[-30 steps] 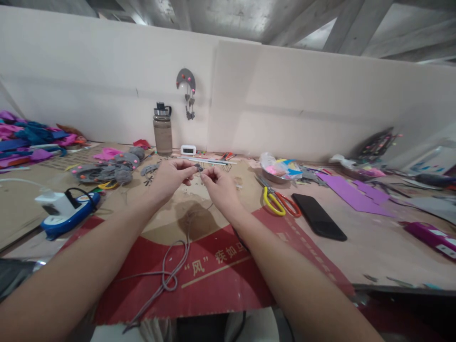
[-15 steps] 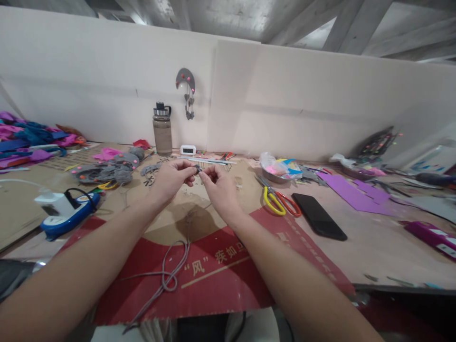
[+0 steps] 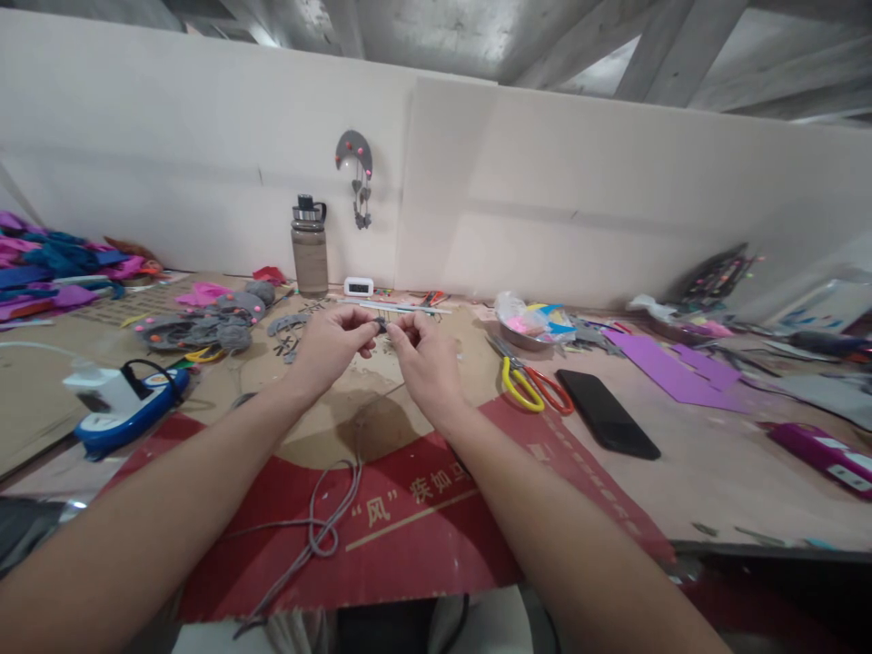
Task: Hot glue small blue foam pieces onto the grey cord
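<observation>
My left hand pinches a small dark grey piece between thumb and fingers. It looks like felt, but it is too small to tell its kind. My right hand meets it from the other side, thumb and index finger closed on the same piece. Below the hands, a grey cord lies looped over a red and brown cardboard sheet, its upper end running up toward my hands. Left of my left hand lie grey cut felt pieces on the cardboard.
Yellow-and-red-handled scissors and a black phone lie to the right. A water bottle and a small white clock stand at the back. A blue power strip sits left, near pink-dotted grey felt. Purple sheets lie far right.
My right hand has shifted very slightly to the right, and the small grey piece shows a little more between my fingertips. Both hands keep their pinch.
</observation>
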The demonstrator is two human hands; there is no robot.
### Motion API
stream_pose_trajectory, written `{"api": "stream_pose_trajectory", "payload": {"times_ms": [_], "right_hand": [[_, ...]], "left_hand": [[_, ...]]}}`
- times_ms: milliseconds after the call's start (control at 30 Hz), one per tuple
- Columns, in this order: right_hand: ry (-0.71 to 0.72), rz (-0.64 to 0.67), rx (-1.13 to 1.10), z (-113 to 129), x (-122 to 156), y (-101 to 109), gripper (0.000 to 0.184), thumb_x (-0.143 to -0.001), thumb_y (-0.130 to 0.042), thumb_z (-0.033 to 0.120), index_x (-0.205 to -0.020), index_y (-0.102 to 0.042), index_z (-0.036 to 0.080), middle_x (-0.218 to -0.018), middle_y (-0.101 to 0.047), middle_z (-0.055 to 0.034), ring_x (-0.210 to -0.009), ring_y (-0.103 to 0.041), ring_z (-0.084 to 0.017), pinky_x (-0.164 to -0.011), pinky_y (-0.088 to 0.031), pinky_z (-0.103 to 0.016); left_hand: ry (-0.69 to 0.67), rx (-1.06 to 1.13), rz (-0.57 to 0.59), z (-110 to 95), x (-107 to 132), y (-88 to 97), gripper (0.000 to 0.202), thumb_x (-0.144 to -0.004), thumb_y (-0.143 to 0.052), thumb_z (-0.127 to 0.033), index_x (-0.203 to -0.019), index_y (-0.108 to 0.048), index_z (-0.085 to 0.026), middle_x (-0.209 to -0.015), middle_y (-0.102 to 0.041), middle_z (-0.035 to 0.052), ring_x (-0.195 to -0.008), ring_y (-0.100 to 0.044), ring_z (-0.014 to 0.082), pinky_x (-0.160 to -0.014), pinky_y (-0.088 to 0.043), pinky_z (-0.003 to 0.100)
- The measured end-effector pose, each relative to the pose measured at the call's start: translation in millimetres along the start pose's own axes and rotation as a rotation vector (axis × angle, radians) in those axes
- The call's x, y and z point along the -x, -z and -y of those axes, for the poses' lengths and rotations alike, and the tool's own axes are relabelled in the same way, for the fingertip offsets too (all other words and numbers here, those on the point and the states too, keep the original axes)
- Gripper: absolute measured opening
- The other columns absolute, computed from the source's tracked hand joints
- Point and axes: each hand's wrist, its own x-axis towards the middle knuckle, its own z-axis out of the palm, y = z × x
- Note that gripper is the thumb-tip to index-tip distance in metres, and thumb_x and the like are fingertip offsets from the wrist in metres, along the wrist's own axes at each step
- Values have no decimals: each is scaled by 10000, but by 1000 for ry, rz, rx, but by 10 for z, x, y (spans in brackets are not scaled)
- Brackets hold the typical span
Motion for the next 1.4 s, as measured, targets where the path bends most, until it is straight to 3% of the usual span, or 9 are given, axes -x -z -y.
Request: {"api": "stream_pose_trajectory", "payload": {"times_ms": [200, 400, 667, 933, 1067, 1233, 1400], "right_hand": [[-31, 24, -38, -19, 13, -73, 251, -816, -439, 364, -706, -551, 169, -619, -524, 23, -574, -431, -95, -567, -322, -224], [-139, 6, -144, -27, -10, -99, 245, -784, -459, 372, -669, -531, 169, -598, -496, 34, -559, -414, -89, -549, -324, -216], [-173, -47, -136, -19, -20, -59, 200, -754, -509, 389, -800, -527, 195, -577, -462, 53, -533, -424, -95, -512, -326, -209], [-271, -17, -104, 55, -46, 14, 165, -747, -502, 341, -684, -529, 192, -559, -478, 51, -490, -393, -80, -470, -287, -204], [-286, -16, -89, 49, -46, 23, 169, -750, -502, 340, -676, -513, 188, -546, -465, 51, -467, -368, -74, -454, -276, -202], [-228, 10, -90, 13, -35, -1, 161, -758, -498, 339, -706, -519, 188, -547, -442, 53, -485, -368, -78, -467, -289, -205], [-109, 41, -130, -71, -1, -69, 279, -767, -504, 368, -977, -470, 189, -605, -447, 63, -540, -426, -95, -524, -348, -214]], "left_hand": [[-20, 114, -22, 21, -6, -16, 92, -690, -609, -232, -661, -606, -145, -535, -542, -9, -489, -496, 92, -495, -410, 219], [62, 276, -40, 64, -19, -41, 97, -643, -659, -225, -675, -625, -139, -537, -533, -7, -473, -460, 78, -449, -353, 208], [174, 449, 79, 62, -21, -28, 97, -638, -685, -206, -661, -627, -133, -531, -527, -8, -472, -459, 68, -441, -321, 199], [268, 453, 237, 14, -63, 53, 129, -619, -707, -168, -726, -676, -103, -634, -602, 36, -560, -528, 84, -535, -410, 216], [283, 470, 237, 14, -66, 48, 171, -617, -709, -163, -775, -674, -107, -674, -623, 44, -591, -561, 103, -572, -440, 237], [230, 355, 182, 80, -79, 25, 120, -639, -698, -215, -680, -645, -115, -604, -603, 42, -537, -544, 99, -533, -431, 236], [152, 364, 85, 104, -107, 55, 109, -637, -685, -217, -646, -622, -128, -565, -576, 25, -510, -513, 88, -504, -400, 218]]}}
